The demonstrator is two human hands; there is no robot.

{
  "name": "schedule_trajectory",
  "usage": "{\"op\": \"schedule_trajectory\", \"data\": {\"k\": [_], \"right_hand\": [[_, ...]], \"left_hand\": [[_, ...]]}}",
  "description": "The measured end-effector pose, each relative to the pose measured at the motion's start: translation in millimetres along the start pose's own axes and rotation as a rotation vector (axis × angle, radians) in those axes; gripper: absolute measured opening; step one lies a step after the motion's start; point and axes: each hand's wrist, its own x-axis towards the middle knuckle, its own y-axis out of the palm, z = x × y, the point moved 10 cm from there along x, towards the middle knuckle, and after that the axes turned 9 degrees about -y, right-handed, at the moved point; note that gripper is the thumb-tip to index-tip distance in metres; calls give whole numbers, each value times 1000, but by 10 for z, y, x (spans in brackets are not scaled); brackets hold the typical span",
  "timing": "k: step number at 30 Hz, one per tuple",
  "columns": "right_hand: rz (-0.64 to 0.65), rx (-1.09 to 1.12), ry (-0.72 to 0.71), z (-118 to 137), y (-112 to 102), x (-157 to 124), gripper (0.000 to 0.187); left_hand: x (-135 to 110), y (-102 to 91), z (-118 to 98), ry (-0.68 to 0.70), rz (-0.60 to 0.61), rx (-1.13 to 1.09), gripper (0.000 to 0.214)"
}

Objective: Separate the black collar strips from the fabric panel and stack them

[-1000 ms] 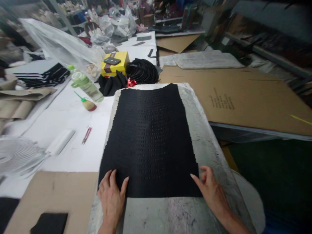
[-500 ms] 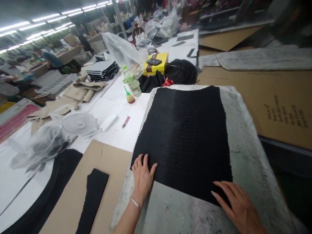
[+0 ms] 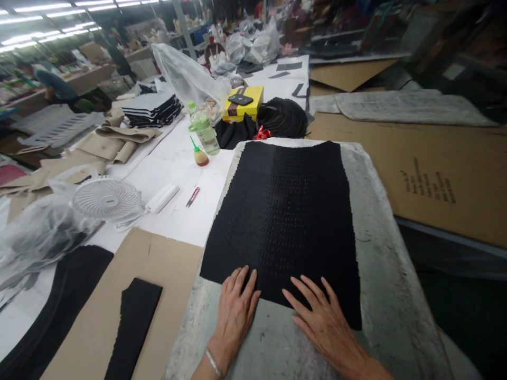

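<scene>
A black fabric panel (image 3: 245, 221) with a band of small raised dots lies flat on a grey, stained padded board (image 3: 380, 253). My left hand (image 3: 237, 301), a bangle at its wrist, rests with fingers stretched out on the panel's near edge, left of the middle. To its right, my right hand (image 3: 320, 316) lies with fingers spread over the same edge. Neither hand grips anything. Left of the board, a narrow black fabric piece (image 3: 132, 322) lies on a beige sheet (image 3: 170, 264).
On the white table at left are thread snips (image 3: 193, 197), a small oil bottle (image 3: 200, 154), a green water bottle (image 3: 206, 132) and a white fan (image 3: 106, 198). Behind the board sit a yellow box (image 3: 253, 97) and a black cord coil (image 3: 283, 119). Cardboard (image 3: 467, 174) lies right.
My right hand has moved left from the panel's near right corner, its fingers now spread. My left hand has shifted from the near left corner rightward along the edge. The camera view shifted slightly.
</scene>
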Motion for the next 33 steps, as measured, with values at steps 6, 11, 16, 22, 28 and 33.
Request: {"op": "schedule_trajectory", "data": {"k": [6,11,16,22,28,33], "right_hand": [[-5,16,6,-28,17,-7,55],[-4,-20,-19,-8,65,-18,57],[-49,-70,-62,25,96,-62,57],[-200,-39,5,-197,-40,-194,60],[-142,-126,205,-476,-49,-613,58],[-24,-161,288,-543,71,-798,58]], "left_hand": [[24,32,6,-6,1,-2,45],[-4,26,11,-13,0,-46,47],[39,-57,276,-209,-100,-150,43],[230,-112,733,-402,-183,-96,37],[329,-43,910,-340,-218,28,43],[382,85,958,-305,-176,105,45]]}}
